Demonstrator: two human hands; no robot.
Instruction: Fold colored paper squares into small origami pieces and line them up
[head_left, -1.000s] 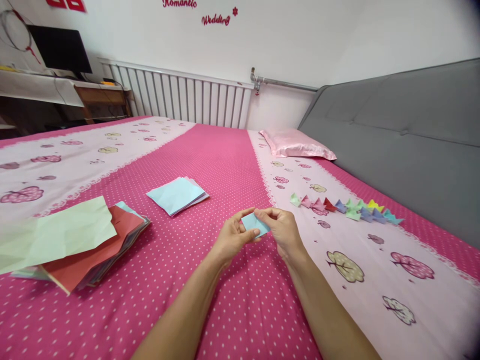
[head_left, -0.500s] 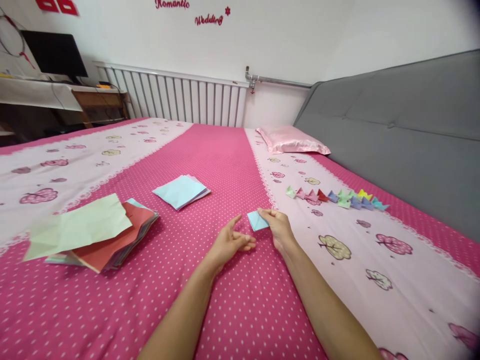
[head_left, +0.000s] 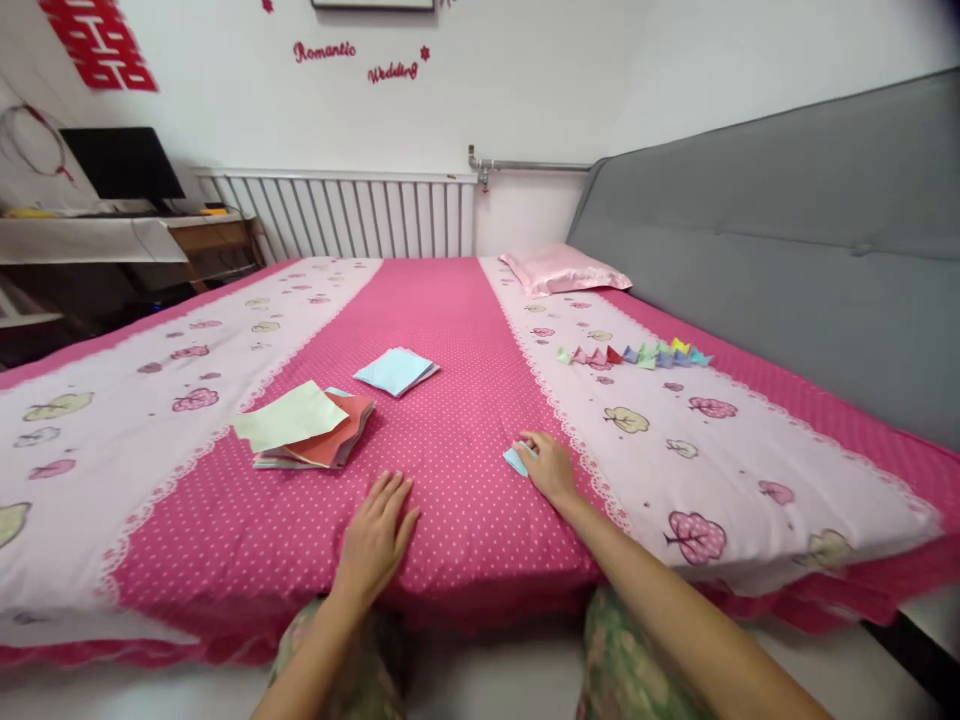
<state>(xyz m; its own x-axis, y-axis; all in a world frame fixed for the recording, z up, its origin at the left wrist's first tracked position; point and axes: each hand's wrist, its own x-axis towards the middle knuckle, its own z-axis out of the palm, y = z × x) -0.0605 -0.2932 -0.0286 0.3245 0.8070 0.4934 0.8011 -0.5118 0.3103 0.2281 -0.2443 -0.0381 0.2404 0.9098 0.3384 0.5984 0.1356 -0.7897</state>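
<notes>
The person's right hand [head_left: 553, 470] is curling mostly closed around a small piece of light-blue folded paper [head_left: 517, 459], whose flat, straight-edged corner is jutting out past the fingers toward the left; whether the paper is touching the bedspread [head_left: 450, 520] beneath is hard to tell. The left hand [head_left: 375, 540] is lying palm down on the cloth, opening flat with fingers extended and slightly parted, and is visibly gripping nothing.

The bedspread is showing deep-pink fabric with fine white dots, its lace-patterned borders running beside pale bands printed with rounded trees. Beyond the left hand, a loose, uneven paper pile [head_left: 356, 430] is spreading its edges, a creased pale-green sheet [head_left: 292, 415] lying over a red one [head_left: 341, 437]. Just behind, a neater stack of squarish light-blue sheets [head_left: 396, 371] is sitting askew. On the right-hand band, small pointed paper shapes [head_left: 647, 356] are standing in a multicoloured row, their sharp tips rising. Farther back, a satiny pink pillow [head_left: 564, 270] is gleaming softly near the smooth grey padded headboard [head_left: 787, 230].
</notes>
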